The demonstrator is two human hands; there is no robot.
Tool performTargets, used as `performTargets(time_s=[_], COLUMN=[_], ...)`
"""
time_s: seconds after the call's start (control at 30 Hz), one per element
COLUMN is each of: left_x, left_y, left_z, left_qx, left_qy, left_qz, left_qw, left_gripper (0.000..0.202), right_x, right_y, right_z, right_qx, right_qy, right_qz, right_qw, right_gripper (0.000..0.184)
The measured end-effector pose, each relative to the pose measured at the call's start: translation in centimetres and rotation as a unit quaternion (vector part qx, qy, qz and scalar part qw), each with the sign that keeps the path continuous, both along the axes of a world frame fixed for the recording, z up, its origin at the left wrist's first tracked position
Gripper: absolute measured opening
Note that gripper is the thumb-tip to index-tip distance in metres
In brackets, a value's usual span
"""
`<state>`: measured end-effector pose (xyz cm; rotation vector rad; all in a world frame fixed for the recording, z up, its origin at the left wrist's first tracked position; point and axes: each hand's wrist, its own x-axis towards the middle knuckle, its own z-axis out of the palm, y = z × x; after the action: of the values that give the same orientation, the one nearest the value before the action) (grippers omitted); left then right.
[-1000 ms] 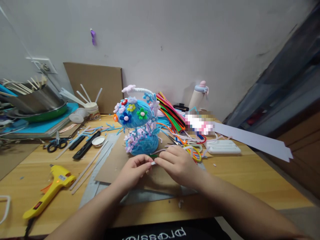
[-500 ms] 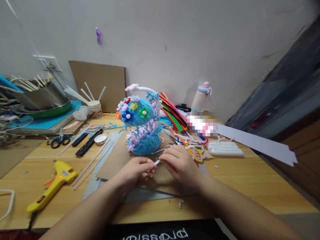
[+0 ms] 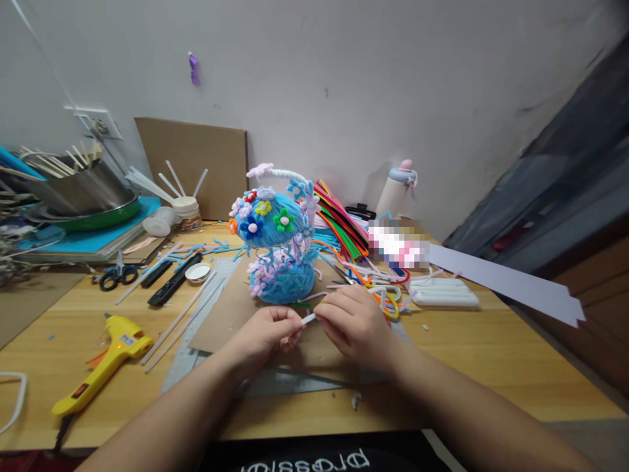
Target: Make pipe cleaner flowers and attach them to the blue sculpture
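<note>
A short white piece of pipe cleaner [image 3: 308, 318] spans the small gap between my hands. My left hand [image 3: 273, 329] pinches one end between thumb and forefinger. The fingers of my right hand [image 3: 351, 322] are closed on the other end, which they hide. Just behind my hands stands a blue fuzzy ornament [image 3: 282, 285] on a cardboard sheet [image 3: 216, 328]. Its upper blue dome carries several coloured pipe-cleaner flowers [image 3: 284, 219], and a white wrapped handle [image 3: 282, 174] arches over it.
A yellow glue gun [image 3: 111, 364] lies at left, near black-handled scissors [image 3: 118, 278] and a black cutter [image 3: 174, 280]. Coloured pipe cleaners [image 3: 344, 226] are bundled behind the ornament. At right are a white case [image 3: 442, 292] and a bottle [image 3: 396, 190]; a metal pot [image 3: 88, 190] stands far left.
My left fingers have shifted slightly on the white piece, and the fingers below curl in more. The right hand stays nearly still.
</note>
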<state>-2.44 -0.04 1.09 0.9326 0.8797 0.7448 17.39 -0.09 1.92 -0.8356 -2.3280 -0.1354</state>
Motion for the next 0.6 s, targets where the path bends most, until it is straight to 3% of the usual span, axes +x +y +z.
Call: performTargets(time_s=[0.2,0.33,0.47,0.6], left_x=[0.0,0.1,0.2,0.4], left_y=[-0.1,-0.3,-0.6,-0.8], left_z=[-0.2,-0.3,0.1,0.4], left_qx=[0.036,0.147,0.323,0.431], left_qy=[0.027,0.07,0.214,0.282], left_qz=[-0.024,0.008,0.071,0.054], left_qw=[0.999,0.987,0.919,0.855], left_gripper=[0.027,0.024,0.015,0.011], right_x=[0.1,-0.8,-1.9,-2.0], right_y=[0.1,-0.4,-1.3,-1.3], right_z=[0.0,-0.1,-0.1,0.1], right_qx=[0.02,0.034,0.046,-0.029], right_qy=[-0.011,-0.061,-0.105,-0.018], right_qz=[-0.009,-0.022,0.019,0.088], right_qw=[1.0,0.997,0.993,0.996], right_gripper=[0.01,0.018,0.023,0.017])
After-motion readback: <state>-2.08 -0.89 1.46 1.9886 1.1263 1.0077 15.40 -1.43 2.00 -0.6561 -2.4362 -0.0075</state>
